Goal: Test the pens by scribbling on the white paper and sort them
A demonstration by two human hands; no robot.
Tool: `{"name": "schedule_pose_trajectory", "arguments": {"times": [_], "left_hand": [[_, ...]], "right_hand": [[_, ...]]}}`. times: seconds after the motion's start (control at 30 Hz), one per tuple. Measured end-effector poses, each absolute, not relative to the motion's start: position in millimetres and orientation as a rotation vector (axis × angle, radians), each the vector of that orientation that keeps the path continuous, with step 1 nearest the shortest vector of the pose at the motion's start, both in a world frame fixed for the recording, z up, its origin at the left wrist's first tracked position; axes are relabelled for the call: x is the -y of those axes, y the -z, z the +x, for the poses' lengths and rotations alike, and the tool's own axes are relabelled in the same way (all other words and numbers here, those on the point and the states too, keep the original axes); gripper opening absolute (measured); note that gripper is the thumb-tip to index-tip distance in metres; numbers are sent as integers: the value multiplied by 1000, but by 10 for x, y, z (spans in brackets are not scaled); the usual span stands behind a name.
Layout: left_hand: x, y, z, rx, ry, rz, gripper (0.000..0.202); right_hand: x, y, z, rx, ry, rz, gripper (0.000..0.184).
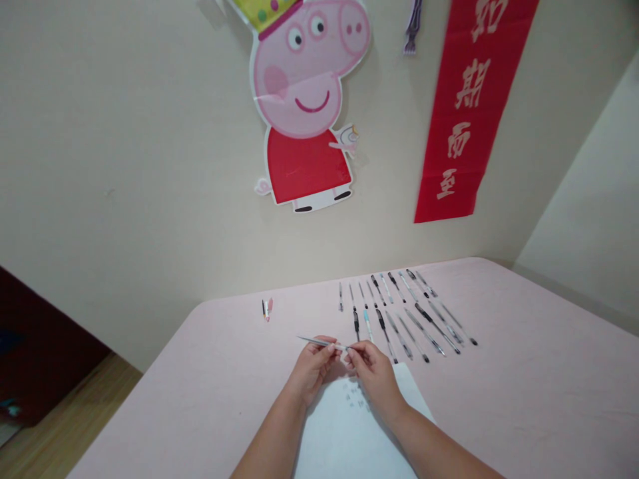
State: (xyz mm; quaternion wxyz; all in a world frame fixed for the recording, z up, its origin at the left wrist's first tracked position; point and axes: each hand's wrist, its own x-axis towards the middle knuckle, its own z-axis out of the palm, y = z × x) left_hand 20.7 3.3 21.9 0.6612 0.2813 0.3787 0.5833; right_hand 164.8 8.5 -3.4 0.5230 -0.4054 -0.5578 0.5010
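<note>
Between my two hands a slim pen (pixel 319 342) is held nearly level, its thin end pointing left. My left hand (pixel 315 366) has its fingers closed round the barrel. My right hand (pixel 372 369) pinches the pen's right end, where a small dark tip shows between the fingers. Beneath both hands lies a white sheet of paper (pixel 349 446) with several small dark marks or bits near its top. Just beyond my right hand, several pens (pixel 382 326) lie in two rows, some with black caps or grips, some clear, a few with light blue parts.
A pink-covered table (pixel 200 399) reaches back to a pale wall (pixel 150 166). Left of the pens lie a few small items (pixel 267 309), pink, white and dark. A pig cutout (pixel 309 106) and a red banner (pixel 469 113) hang on the wall.
</note>
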Motion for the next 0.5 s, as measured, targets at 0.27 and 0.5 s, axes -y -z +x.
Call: {"name": "schedule_pose_trajectory", "arguments": {"times": [0.27,0.5], "left_hand": [[-26,-245,217,-868,-1289,632,34],[-33,-231,200,-880,-1317,634,32]], "right_hand": [[-57,-15,1661,1411,-1151,-1034,41],[-37,-74,1663,1412,-1143,-1027,40]]}}
